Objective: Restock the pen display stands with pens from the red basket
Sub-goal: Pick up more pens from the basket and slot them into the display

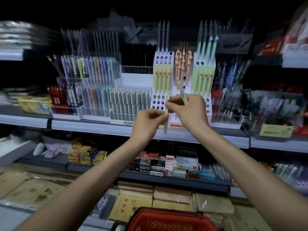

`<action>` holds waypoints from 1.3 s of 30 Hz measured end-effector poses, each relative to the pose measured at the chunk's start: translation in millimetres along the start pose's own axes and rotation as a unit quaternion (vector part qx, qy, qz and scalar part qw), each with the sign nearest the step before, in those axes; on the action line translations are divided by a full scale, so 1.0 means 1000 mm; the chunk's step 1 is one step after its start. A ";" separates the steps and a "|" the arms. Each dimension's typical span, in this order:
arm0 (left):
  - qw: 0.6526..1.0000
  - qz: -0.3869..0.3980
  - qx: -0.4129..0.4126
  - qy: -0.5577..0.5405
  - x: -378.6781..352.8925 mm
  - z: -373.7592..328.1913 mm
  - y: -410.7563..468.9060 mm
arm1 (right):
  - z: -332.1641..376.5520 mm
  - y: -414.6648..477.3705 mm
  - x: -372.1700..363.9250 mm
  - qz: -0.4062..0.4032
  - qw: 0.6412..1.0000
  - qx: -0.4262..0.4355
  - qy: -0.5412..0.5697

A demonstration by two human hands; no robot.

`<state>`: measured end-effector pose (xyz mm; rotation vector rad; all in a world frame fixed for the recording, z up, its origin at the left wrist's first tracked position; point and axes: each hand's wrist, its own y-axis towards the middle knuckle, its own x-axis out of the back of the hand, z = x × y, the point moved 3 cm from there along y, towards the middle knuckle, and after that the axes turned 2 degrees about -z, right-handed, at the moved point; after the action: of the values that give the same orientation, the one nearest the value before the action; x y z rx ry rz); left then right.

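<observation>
Pale-green pen [166,124] pinched upright by the left hand [148,122], right hand [188,109] gripping a second pen [181,91], both just before the holed display stand [158,101], likely lining up for slots; red basket [166,213] sits below.

Arms raised; left hand [147,121], right hand [188,109] seemingly pinching pens [166,125]

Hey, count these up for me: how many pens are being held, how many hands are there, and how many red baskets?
Pens held: 2, yellow-green pen and pale pen
Hands: 2, left hand and right hand
Red basket: 1
Total: 5
</observation>
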<state>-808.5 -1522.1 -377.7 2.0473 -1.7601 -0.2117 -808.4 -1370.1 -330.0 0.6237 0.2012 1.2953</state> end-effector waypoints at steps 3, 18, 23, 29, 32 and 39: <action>0.995 -0.040 -0.044 0.075 0.008 -0.020 0.046 | 0.010 0.040 -0.010 -0.010 1.000 0.012 -0.018; 0.962 -0.066 -0.081 0.253 0.020 -0.029 0.174 | -0.001 0.145 -0.060 -0.054 0.998 0.028 -0.007; 0.952 -0.075 -0.090 0.283 0.019 -0.028 0.179 | -0.004 0.151 -0.064 -0.059 0.998 0.031 -0.009; 0.950 -0.086 -0.072 0.293 0.020 -0.024 0.181 | -0.007 0.157 -0.070 -0.043 0.998 0.032 -0.021; 0.951 -0.086 -0.059 0.292 0.020 -0.017 0.178 | -0.015 0.157 -0.074 -0.039 0.999 0.021 -0.030; 0.960 -0.080 -0.037 0.266 0.021 -0.015 0.175 | -0.018 0.156 -0.078 -0.063 0.997 -0.005 -0.043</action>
<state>-957.5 -1556.5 -288.2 1.9559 -1.2427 0.2095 -969.2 -1416.6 -276.9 0.6468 0.1609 1.1454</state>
